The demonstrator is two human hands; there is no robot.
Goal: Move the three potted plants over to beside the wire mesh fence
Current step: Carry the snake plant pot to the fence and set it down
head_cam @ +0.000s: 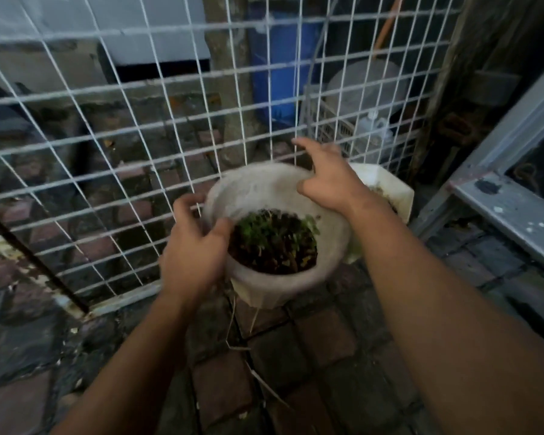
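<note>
A round white pot [264, 186] with dark soil and a small green plant [264, 227] stands on the brick paving, right against the wire mesh fence [113, 127]. It looks blurred. My left hand [192, 252] is at its left rim, with the thumb over the edge and the fingers curled but spread off the wall. Over the far rim, my right hand [327, 177] has its fingers spread and its thumb on the edge. A second white pot [390, 186] sits just behind on the right, partly hidden by my right arm.
Behind the fence are a tree trunk [230, 89], a blue barrel [277, 67], a plastic crate [333, 120] and a white jug [374, 127]. A grey metal frame [500, 199] juts in at the right. Brick paving [280, 356] lies under my arms.
</note>
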